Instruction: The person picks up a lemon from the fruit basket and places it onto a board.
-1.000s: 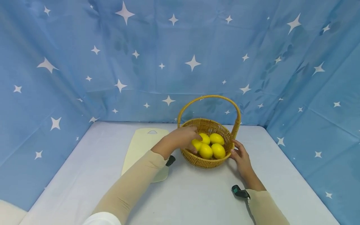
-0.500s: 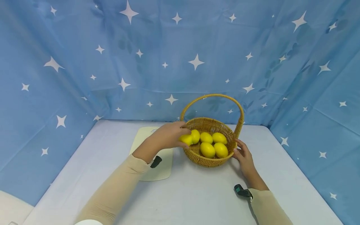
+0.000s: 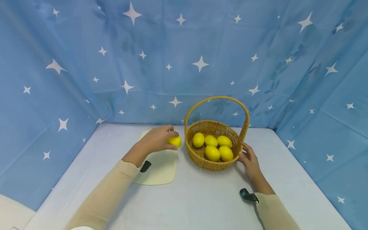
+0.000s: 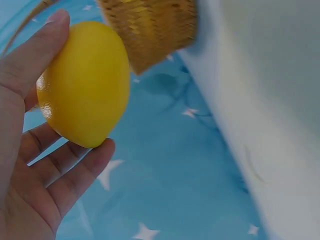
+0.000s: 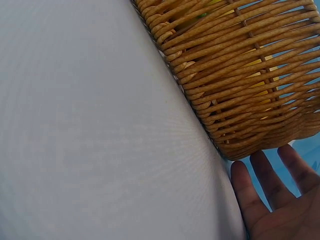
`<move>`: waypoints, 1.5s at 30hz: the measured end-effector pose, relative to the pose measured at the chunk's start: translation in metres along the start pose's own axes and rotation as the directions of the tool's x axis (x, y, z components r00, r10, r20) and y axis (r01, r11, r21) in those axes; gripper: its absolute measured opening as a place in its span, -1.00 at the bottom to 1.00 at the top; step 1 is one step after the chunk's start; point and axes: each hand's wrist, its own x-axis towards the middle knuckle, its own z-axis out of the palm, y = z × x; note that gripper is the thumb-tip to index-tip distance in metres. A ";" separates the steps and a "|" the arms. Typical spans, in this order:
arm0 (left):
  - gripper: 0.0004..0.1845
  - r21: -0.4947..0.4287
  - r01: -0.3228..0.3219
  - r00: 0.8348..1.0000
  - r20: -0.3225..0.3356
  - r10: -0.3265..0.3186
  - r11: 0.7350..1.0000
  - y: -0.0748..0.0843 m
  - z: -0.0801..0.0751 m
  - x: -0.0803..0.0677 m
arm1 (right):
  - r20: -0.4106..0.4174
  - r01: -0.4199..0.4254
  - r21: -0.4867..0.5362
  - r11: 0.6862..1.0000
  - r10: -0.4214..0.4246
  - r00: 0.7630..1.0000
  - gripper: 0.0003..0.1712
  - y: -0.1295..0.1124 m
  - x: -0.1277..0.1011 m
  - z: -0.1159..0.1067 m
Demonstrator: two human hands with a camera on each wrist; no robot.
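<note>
Left hand (image 3: 156,140) covers most of the lemon (image 3: 174,141) from the head view, only its right end peeking out. A dark handle (image 3: 145,166) pokes from under the sleeve, the rest hidden. On the right wrist view, the right hand (image 5: 280,200) is cropped at the frame's corner.

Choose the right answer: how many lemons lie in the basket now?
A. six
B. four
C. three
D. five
B: the head view shows four lemons inside the basket, while a fifth lemon is held by the left hand outside it, above the cutting board.
</note>
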 end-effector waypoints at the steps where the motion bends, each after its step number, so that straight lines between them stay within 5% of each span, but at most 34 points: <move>1: -0.51 -0.009 0.010 1.000 0.005 -0.010 1.000 -0.003 0.003 0.000 | 0.000 0.000 0.002 1.000 0.000 1.000 -0.41 0.001 0.000 0.000; 7: -0.50 -0.092 0.108 0.994 0.025 -0.106 0.990 -0.021 0.021 0.001 | -0.004 -0.001 0.020 1.000 0.001 1.000 -0.40 0.022 0.003 -0.005; 14: -0.44 -0.113 0.253 0.967 0.064 -0.247 0.961 -0.038 0.040 0.006 | -0.008 -0.011 -0.005 1.000 0.011 1.000 -0.38 0.036 0.007 -0.006; 23: -0.45 -0.137 0.287 0.957 0.082 -0.278 0.948 -0.049 0.057 0.012 | -0.014 -0.010 0.009 1.000 0.010 1.000 -0.38 0.034 0.007 -0.007; 37: -0.51 -0.179 0.347 0.929 0.205 -0.309 0.921 -0.059 0.067 0.021 | 0.004 0.001 0.015 1.000 -0.001 1.000 -0.41 0.005 -0.002 0.000; 45: -0.48 -0.125 0.356 0.927 0.172 -0.333 0.926 -0.057 0.067 0.024 | 0.007 0.021 0.028 0.999 -0.021 1.000 -0.40 0.004 -0.001 -0.001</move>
